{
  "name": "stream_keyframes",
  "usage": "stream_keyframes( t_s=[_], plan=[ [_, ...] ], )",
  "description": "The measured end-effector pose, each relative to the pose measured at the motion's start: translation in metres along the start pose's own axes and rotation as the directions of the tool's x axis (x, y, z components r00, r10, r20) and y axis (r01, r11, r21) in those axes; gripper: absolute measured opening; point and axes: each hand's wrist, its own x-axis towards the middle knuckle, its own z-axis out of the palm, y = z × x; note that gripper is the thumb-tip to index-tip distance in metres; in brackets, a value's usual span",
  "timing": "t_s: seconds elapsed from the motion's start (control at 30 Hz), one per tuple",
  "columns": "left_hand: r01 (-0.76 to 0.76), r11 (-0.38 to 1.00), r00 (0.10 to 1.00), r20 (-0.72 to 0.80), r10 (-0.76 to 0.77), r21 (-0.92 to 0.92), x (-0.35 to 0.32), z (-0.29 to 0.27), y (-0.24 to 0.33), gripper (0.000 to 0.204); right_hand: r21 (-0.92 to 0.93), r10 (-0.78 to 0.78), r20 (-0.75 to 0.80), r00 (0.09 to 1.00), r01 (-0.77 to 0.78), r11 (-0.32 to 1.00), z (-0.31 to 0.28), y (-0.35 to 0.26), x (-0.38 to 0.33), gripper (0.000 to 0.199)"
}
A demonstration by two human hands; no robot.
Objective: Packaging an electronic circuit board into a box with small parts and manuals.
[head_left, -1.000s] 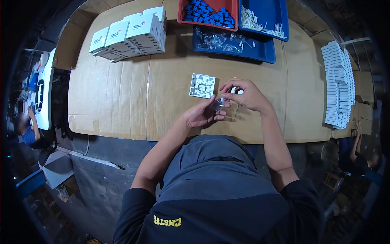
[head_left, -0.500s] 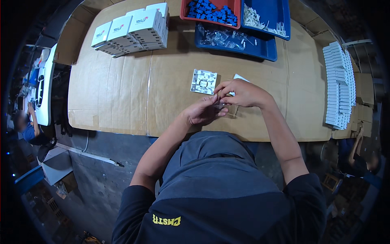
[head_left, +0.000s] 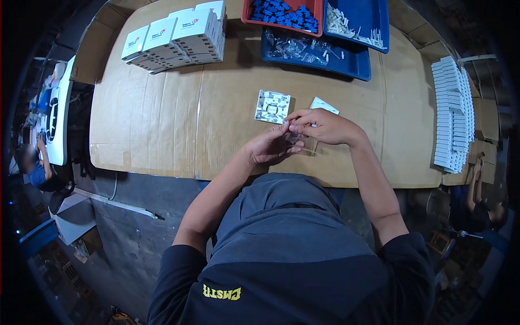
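Note:
Close together over the near part of the table, my two hands pinch a small clear plastic bag. My left hand is curled under it, palm up, thumb and fingers closed on the film. From above, my right hand grips its upper edge with thumb and forefinger. What the bag holds is too small to make out. Just beyond my fingers lies an open square white plastic housing, its inner parts facing up. A flat white cover lies partly hidden behind my right hand.
Stacked white boxes stand far left. At the back are a red tray of blue clips, a blue tray of white pieces and a lower blue tray of clear bags. White plates are stacked at right. Other people sit further off.
My right hand has shifted slightly downward, showing more of the white cover. Both hands keep hold of the clear bag.

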Motion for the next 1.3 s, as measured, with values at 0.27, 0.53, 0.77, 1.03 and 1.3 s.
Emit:
stream_keyframes(
  t_s=[0.27, 0.53, 0.77, 1.03, 1.3],
  plan=[
    [0.016, 1.0, 0.998, -0.067, -0.014, 0.027, 0.002, 0.0, 0.001, 0.045, 0.012, 0.063, 0.005, 0.998, -0.063, 0.998, 0.004, 0.001, 0.002, 0.028],
    [0.031, 0.999, 0.999, -0.033, -0.029, 0.043, 0.004, 0.002, 0.001, 0.053, -0.065, 0.085, -0.134, 0.987, -0.094, 0.993, 0.013, 0.0, -0.002, 0.023],
    [-0.046, 0.996, 0.994, -0.098, 0.053, 0.074, -0.008, 0.029, 0.001, 0.038, -0.052, 0.048, -0.314, 0.948, -0.067, 0.996, 0.019, 0.011, -0.006, 0.02],
    [-0.189, 0.832, 0.854, -0.331, 0.401, 0.521, -0.012, 0.048, -0.005, 0.018, 0.025, 0.067, -0.561, 0.825, -0.064, 0.998, 0.022, -0.009, -0.015, 0.016],
    [-0.237, 0.764, 0.796, -0.33, 0.507, 0.6, -0.01, 0.052, -0.006, 0.012, 0.139, 0.085, -0.641, 0.763, 0.007, 0.99, 0.032, -0.002, -0.011, 0.016]
  ],
)
